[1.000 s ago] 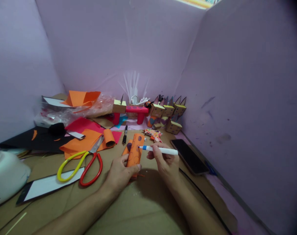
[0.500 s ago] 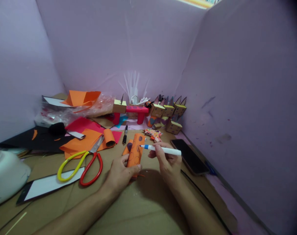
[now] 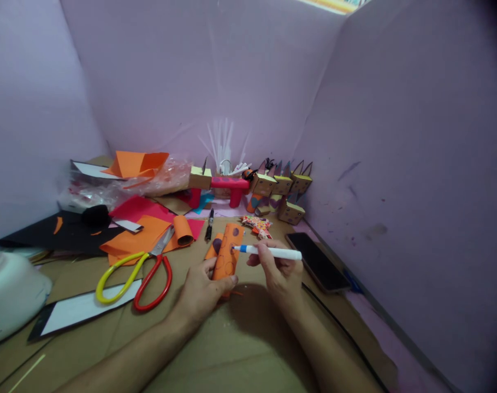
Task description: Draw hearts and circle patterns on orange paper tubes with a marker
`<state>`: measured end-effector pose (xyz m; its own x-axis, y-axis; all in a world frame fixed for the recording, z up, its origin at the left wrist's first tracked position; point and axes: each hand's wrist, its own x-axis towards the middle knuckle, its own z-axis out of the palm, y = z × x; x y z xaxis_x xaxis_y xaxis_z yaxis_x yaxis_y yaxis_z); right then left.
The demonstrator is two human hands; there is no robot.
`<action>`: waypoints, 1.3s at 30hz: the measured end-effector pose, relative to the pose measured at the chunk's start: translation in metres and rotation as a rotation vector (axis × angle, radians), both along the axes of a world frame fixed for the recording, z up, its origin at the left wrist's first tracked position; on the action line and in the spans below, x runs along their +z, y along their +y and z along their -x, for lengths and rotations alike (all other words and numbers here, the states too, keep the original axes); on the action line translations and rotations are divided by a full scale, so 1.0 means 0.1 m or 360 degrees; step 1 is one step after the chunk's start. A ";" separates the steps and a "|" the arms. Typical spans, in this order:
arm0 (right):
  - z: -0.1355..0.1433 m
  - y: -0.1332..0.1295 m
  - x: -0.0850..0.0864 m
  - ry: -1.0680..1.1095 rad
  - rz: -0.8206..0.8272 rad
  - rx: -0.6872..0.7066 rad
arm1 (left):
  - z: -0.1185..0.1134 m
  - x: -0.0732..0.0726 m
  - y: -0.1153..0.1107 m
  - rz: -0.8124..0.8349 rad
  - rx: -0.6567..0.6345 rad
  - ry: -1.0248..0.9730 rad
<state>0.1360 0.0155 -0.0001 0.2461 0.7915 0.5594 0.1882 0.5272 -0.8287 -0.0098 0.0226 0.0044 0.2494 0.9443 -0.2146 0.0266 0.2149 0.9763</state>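
Note:
My left hand (image 3: 201, 286) is closed around an orange paper tube (image 3: 228, 262) that bears drawn circles, some of them filled in dark. Behind it, partly hidden, shows more orange paper with a dark spot. Between the fingers of my right hand (image 3: 283, 275) is a white marker (image 3: 277, 252) with a blue collar. Its tip rests at a circle on the tube's upper part. Left of my hands lie scissors (image 3: 150, 270) with one yellow and one red handle, their blades on orange paper. A black pen (image 3: 209, 225) lies beyond the tube.
A phone (image 3: 318, 262) lies right of my right hand, beside a black cable (image 3: 342, 327). Box-headed cardboard figures (image 3: 281, 188) and a red figure (image 3: 232, 185) stand at the back. A white jar (image 3: 15, 295) is at left. Purple walls (image 3: 412, 164) enclose the table.
The marker tip has shifted slightly down and left on the tube, and the circle there looks darker. My left hand and the tube have hardly moved.

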 end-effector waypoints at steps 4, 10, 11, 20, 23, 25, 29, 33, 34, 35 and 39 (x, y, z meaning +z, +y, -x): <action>0.00 0.01 -0.01 0.0026 0.0006 -0.0015 | -0.01 0.00 0.00 -0.0001 -0.0007 0.0011; 0.00 0.00 -0.01 0.0031 0.0007 0.0057 | 0.00 -0.01 0.02 -0.0019 0.0016 0.0006; 0.00 0.00 0.00 0.0063 0.0002 0.0059 | 0.00 -0.01 0.02 -0.0012 0.0017 0.0008; -0.04 0.02 0.09 0.0279 -0.0035 -0.0140 | 0.00 -0.06 0.02 0.0029 0.0019 -0.0013; -0.03 0.02 0.06 0.0145 -0.0061 -0.0081 | 0.00 -0.06 0.02 0.0028 0.0019 -0.0008; -0.02 0.01 0.03 0.0105 -0.0059 -0.0045 | 0.00 -0.05 0.03 0.0035 0.0019 -0.0038; -0.01 0.02 -0.01 0.0092 -0.0023 0.0046 | 0.01 -0.05 0.03 0.0010 0.0011 -0.0089; -0.02 0.01 -0.03 0.0051 0.0006 0.0047 | 0.00 -0.07 0.04 0.0034 0.0051 -0.0082; -0.02 0.01 -0.03 0.0028 0.0002 0.0040 | 0.00 -0.08 0.04 0.0042 0.0065 -0.0084; -0.03 0.01 -0.03 0.0008 0.0000 0.0038 | 0.00 -0.08 0.04 0.0048 0.0072 -0.0085; -0.03 0.00 -0.04 -0.0039 0.0002 0.0038 | 0.01 -0.07 0.03 0.0042 0.0078 -0.0082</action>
<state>0.1392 0.0151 -0.0043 0.2137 0.7978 0.5638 0.1957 0.5305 -0.8248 -0.0104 0.0259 -0.0025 0.2144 0.9499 -0.2275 -0.0347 0.2402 0.9701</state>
